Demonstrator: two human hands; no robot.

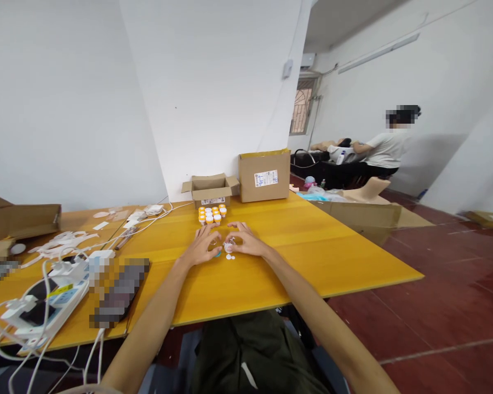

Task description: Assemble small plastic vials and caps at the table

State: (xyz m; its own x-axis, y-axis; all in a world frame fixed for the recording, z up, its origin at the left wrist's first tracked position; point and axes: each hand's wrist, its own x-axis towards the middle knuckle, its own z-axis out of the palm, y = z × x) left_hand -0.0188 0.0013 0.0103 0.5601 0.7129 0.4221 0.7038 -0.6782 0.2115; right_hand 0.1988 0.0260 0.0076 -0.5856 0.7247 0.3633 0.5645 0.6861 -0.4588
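Observation:
My left hand (202, 246) is over the yellow tabletop, its fingers spread and curved with the thumb apart. By that thumb lies a small teal piece (218, 254), partly hidden. Facing it, my right hand (246, 241) has its fingers apart too, curved around the far side of a small clear round piece (228, 248); I cannot tell whether it touches it. Just in front of the clear piece are small white discs (229, 256). Beyond both hands stand several small jars with white and orange lids (212, 212), grouped closely.
An open cardboard box (213, 189) and a taller closed carton (265, 176) stand at the table's back. On the left are a power strip (68, 298) with tangled cables, a phone (123, 293) and white plastic parts (66, 243). A person (390, 148) sits at the far right.

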